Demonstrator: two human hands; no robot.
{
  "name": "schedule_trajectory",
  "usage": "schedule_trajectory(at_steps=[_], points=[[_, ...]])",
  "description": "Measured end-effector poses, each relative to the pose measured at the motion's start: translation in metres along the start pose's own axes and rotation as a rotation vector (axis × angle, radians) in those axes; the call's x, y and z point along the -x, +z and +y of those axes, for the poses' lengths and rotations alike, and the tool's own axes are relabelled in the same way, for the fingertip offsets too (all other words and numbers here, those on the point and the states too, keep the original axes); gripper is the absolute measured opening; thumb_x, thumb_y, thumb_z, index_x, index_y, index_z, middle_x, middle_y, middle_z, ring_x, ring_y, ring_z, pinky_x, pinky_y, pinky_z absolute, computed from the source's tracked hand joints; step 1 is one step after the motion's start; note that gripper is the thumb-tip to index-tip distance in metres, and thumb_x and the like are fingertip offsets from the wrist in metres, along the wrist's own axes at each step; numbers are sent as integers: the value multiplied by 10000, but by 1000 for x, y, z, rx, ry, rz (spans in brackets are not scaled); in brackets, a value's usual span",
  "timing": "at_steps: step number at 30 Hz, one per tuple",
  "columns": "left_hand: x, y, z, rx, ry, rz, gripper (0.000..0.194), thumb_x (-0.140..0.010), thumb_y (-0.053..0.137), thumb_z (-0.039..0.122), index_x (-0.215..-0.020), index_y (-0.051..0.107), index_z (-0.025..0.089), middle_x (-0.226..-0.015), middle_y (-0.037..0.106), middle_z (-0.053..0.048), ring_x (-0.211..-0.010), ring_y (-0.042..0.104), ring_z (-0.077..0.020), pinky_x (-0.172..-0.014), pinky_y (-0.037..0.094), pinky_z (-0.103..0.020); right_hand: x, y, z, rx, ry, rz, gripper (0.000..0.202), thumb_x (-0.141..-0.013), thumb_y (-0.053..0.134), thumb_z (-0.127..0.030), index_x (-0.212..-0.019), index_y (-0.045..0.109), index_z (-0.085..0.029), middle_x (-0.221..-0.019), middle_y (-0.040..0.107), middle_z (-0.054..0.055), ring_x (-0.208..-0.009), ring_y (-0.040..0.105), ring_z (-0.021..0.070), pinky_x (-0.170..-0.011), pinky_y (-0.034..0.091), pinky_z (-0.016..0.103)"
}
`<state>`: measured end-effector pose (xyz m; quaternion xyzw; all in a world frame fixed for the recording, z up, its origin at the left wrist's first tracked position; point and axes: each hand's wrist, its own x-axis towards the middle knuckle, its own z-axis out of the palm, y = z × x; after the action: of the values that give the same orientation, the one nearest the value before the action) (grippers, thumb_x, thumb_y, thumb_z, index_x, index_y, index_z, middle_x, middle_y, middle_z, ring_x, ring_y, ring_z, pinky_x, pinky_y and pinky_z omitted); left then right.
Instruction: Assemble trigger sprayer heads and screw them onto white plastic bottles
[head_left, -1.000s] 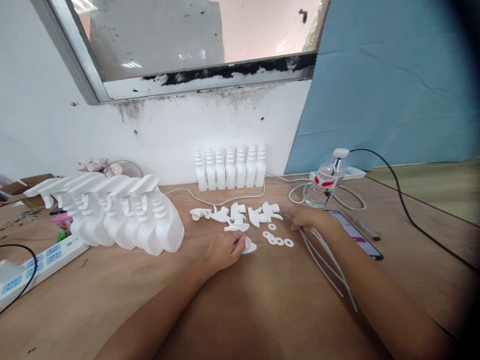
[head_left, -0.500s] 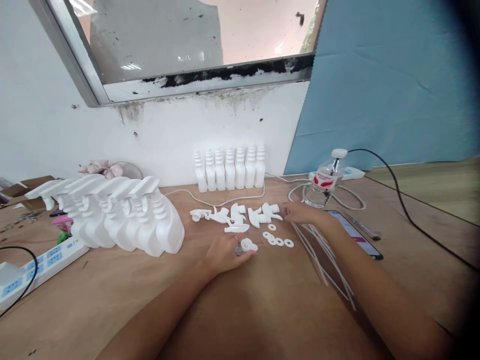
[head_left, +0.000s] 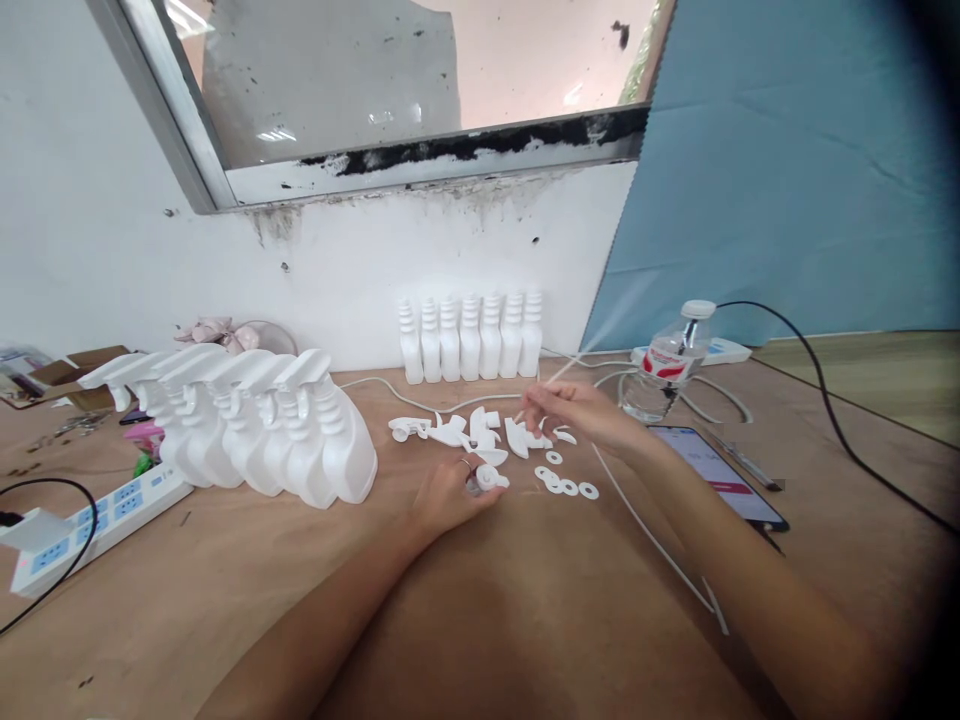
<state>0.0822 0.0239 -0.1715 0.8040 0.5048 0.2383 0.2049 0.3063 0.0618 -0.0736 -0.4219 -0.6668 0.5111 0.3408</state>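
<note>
My left hand (head_left: 448, 497) is closed around a white spray head (head_left: 491, 479), its round opening turned up, low over the table. Beyond it, my right hand (head_left: 574, 410) pinches a thin white tube (head_left: 562, 370), which slants up to the right, blurred at its far end. More white trigger heads (head_left: 448, 430) lie in a row behind the hands. Several flat white rings (head_left: 568, 488) are on the table below my right hand. Another thin tube (head_left: 645, 530) lies beside my right forearm.
Assembled white spray bottles (head_left: 349, 450) stand at left, near a power strip (head_left: 112, 528). White bottles without heads (head_left: 471, 340) line the wall. A water bottle (head_left: 671, 365) and a phone (head_left: 720, 478) are at right.
My right hand has moved left and lifted one thin tube from the table. My left hand still holds the spray head, which has tilted slightly. The view has shifted a little.
</note>
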Motion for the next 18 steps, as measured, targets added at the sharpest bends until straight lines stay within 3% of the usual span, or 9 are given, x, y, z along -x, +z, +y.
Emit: schedule_trajectory(at_steps=[4,8,11,15,18], points=[[-2,2,-3,-1,-31,-40,403,-813,539,550,-1021,617,213,-932,681,-21,-803,605,-162,-715,448,-252,0,23,-1,182,46,-246,499,-811,548,-589,-890,687,-117,-805,677,77,-611,592,122,-531,450,230],[-2,5,-3,-9,12,8,371,-807,555,504,-991,624,189,-832,664,-19,-719,583,-151,-662,428,-250,0,37,5,348,11,-373,407,-824,562,-503,-787,723,-132,-772,690,64,-687,607,152,-603,479,246],[-2,5,-3,14,29,17,356,-817,540,500,-945,627,180,-800,654,-15,-696,573,-146,-643,420,-245,-1,39,13,443,-19,-379,372,-825,567,-472,-801,744,-146,-773,701,53,-698,603,159,-633,474,258],[-1,4,-3,10,9,21,373,-794,561,513,-975,632,196,-805,658,-12,-713,582,-156,-652,428,-247,-2,40,15,471,-87,-295,377,-830,566,-483,-917,760,-172,-868,721,58,-780,619,184,-673,461,264],[-1,3,-3,8,9,27,370,-787,573,505,-975,636,193,-804,663,-15,-711,586,-159,-647,424,-249,-3,43,15,471,-55,-287,395,-839,554,-487,-954,754,-166,-822,720,52,-692,602,166,-613,440,253]])
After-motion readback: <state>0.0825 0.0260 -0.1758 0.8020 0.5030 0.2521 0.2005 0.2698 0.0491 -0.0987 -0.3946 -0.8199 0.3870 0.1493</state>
